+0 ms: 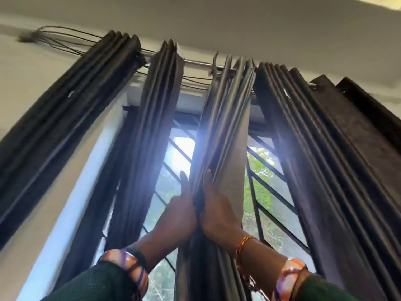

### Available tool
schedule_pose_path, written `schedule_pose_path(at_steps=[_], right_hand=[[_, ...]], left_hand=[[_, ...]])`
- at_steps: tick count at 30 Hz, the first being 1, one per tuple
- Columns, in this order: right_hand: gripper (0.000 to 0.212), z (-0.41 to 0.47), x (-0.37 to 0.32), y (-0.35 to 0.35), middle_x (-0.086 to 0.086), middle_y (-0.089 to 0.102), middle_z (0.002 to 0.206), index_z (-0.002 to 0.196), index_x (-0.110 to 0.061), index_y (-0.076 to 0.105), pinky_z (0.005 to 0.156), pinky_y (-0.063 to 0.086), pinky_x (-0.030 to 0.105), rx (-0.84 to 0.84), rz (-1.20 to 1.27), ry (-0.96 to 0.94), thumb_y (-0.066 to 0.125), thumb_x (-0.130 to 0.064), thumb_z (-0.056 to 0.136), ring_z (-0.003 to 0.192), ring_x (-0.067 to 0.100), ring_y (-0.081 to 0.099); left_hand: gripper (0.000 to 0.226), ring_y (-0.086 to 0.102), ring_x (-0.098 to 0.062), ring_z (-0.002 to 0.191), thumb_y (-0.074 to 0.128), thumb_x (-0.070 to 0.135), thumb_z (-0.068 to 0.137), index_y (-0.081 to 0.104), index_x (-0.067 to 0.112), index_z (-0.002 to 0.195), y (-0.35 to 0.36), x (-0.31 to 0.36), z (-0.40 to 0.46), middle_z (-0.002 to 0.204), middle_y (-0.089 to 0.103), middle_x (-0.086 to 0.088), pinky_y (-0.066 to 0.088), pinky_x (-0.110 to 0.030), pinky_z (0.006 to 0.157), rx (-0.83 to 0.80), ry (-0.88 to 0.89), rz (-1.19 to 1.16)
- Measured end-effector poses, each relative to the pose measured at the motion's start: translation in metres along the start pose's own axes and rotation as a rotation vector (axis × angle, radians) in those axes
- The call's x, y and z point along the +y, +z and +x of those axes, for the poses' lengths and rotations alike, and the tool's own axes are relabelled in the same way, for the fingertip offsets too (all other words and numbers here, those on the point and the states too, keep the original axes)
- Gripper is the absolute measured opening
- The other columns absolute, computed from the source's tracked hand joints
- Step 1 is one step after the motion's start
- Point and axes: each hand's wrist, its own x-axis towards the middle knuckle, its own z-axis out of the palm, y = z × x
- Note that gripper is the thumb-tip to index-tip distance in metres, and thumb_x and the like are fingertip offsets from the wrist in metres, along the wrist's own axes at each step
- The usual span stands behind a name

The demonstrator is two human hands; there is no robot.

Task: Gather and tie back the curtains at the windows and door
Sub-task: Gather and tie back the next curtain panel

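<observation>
Dark grey curtain panels hang in bunches from a metal rod over a barred window. The middle panel is gathered into folds between both hands. My left hand grips its left side, fingers wrapped behind the fabric. On its right side my right hand presses with the thumb stretched up along a fold. Other bunches hang at the far left, left of centre and on the right.
Thin black cables run along the wall above the rod's left end. White wall and ceiling surround the window. Bright daylight and green foliage show through the diagonal window bars.
</observation>
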Motion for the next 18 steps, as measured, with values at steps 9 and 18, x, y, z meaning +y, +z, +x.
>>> schedule_pose_path(at_steps=[9,18], right_hand=[[0.075,0.026,-0.077,0.021,0.024,0.057,0.121,0.15,-0.014,-0.002,0.085,0.041,0.033,0.016,0.083,0.003,0.042,-0.003,0.091,0.11,0.033,0.056],[0.074,0.03,-0.121,0.025,0.021,0.054,0.126,0.15,-0.019,-0.007,0.087,0.04,0.032,-0.018,0.086,0.014,0.04,-0.007,0.095,0.114,0.033,0.054]], left_hand=[[0.022,0.061,-0.034,0.098,0.047,0.012,0.08,0.062,0.001,0.092,-0.081,-0.051,0.009,0.098,0.068,-0.019,0.042,-0.028,0.073,0.043,0.074,0.012],[0.009,0.052,-0.024,0.075,0.046,0.0,0.086,0.053,0.005,0.083,-0.13,-0.061,0.01,0.072,0.05,-0.006,0.034,-0.021,0.049,0.033,0.033,0.039]])
